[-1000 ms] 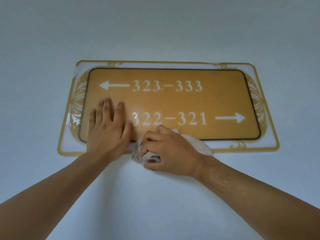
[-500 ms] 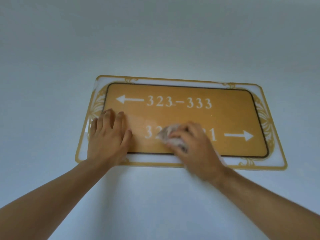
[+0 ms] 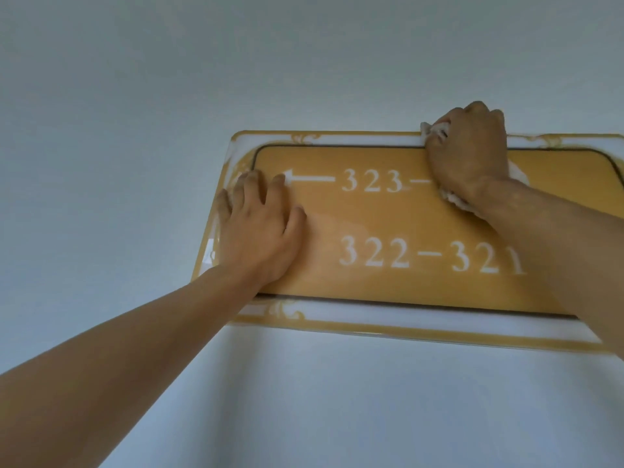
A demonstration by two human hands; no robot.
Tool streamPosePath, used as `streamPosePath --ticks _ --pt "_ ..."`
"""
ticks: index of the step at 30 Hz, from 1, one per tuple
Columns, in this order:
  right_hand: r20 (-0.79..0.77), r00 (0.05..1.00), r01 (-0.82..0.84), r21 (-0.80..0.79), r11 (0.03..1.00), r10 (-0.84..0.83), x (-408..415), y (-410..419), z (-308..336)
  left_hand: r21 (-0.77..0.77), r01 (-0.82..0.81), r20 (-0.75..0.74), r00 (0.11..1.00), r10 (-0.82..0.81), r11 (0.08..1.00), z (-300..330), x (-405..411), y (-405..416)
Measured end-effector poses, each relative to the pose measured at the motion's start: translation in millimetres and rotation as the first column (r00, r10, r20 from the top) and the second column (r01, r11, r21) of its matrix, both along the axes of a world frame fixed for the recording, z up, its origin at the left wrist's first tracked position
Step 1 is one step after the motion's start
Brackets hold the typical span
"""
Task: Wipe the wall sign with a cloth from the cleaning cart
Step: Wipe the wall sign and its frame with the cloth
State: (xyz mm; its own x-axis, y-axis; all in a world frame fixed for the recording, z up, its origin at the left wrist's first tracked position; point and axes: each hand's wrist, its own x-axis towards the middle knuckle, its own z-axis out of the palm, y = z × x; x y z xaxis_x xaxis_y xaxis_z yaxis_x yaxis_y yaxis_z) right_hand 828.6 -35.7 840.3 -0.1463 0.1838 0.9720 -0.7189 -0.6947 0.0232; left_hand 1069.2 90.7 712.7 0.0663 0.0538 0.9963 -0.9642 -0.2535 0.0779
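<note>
A gold wall sign with white room numbers and a clear, gold-trimmed backing plate hangs on the pale wall. My left hand lies flat on the sign's left end, fingers spread beside the white arrow. My right hand is closed on a crumpled whitish cloth and presses it against the sign's upper edge, covering the end of the top number row. Bits of cloth stick out above the knuckles and under the wrist. The sign's right end runs out of view.
Plain pale blue-grey wall surrounds the sign on all visible sides. A faint wiped streak shows on the sign between my left hand and the lower numbers.
My right hand carried the cloth from the sign's lower edge, across the lower number row, up to the top edge. The view moved closer and left. My left hand stayed flat on the left end.
</note>
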Motion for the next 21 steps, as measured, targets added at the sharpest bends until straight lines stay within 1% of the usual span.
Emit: streamPosePath --ticks 2,5,7,10,13,16,18,21 --pt "-0.052 0.998 0.017 -0.033 0.999 -0.019 8.3 6.2 6.5 -0.006 -0.005 0.026 1.000 0.005 1.000 1.0 2.3 -4.4" --pt "-0.146 0.988 0.028 -0.115 0.993 -0.045 25.4 16.5 11.5 -0.037 0.012 0.023 1.000 -0.012 0.999 2.2 8.4 -5.0" --pt "-0.189 0.982 -0.043 -0.130 0.991 0.018 33.9 24.3 10.4 -0.035 0.010 0.024 1.000 -0.009 0.999 1.8 8.7 -5.0" --pt "-0.271 0.954 -0.167 -0.135 0.977 0.126 53.8 41.6 4.5 0.004 -0.052 0.052 0.997 0.052 0.999 2.1 7.9 -3.7" --pt "-0.356 0.922 -0.217 -0.155 0.964 0.150 83.9 59.3 -5.9 0.016 -0.093 0.097 0.991 0.091 0.996 -1.0 17.3 6.4" --pt "-0.388 0.914 -0.196 -0.162 0.967 0.120 109.6 68.1 -16.4 -0.011 -0.093 0.123 0.988 0.094 0.996 -10.3 38.5 22.1" --pt "-0.398 0.910 -0.191 -0.153 0.970 0.117 117.2 69.3 -22.5 -0.028 -0.062 0.114 0.991 0.065 0.998 -17.9 52.6 30.1" --pt "-0.414 0.902 -0.197 -0.138 0.971 0.124 126.6 73.0 -36.3 -0.014 -0.061 0.094 0.994 0.062 0.998 -28.5 69.9 37.6"
